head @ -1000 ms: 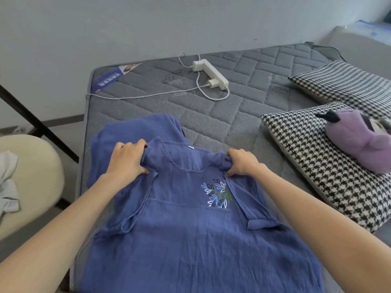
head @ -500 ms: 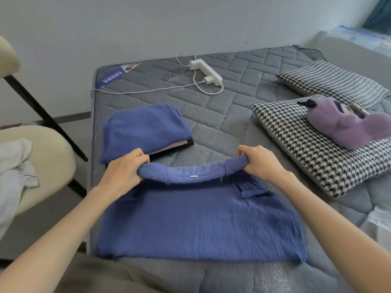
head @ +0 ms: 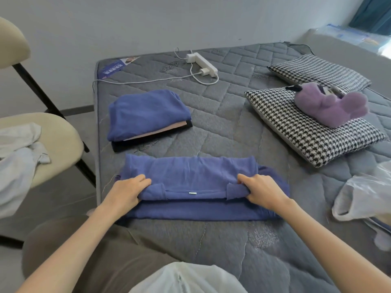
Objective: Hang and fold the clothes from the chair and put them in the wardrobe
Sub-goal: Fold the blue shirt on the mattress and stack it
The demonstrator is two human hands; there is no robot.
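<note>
No text legible. Blue-and-white printed label (head: 115, 67) on far left corner of grey quilted mattress (head: 232, 127) carries white characters, too small & blurred to read. Tiny white tag (head: 192, 193) at neckline of folded blue cotton top (head: 190, 174): print unreadable.

Blue crinkled cotton top (head: 190, 178) at centre frame, folded into a wide flat band, collar edge with small white tag on top. Stack of folded clothes (head: 148, 117) just above, left of centre: blue over pink over black. Crumpled white garments (head: 19, 157) on cream padded chair (head: 61, 140), left edge.
</note>
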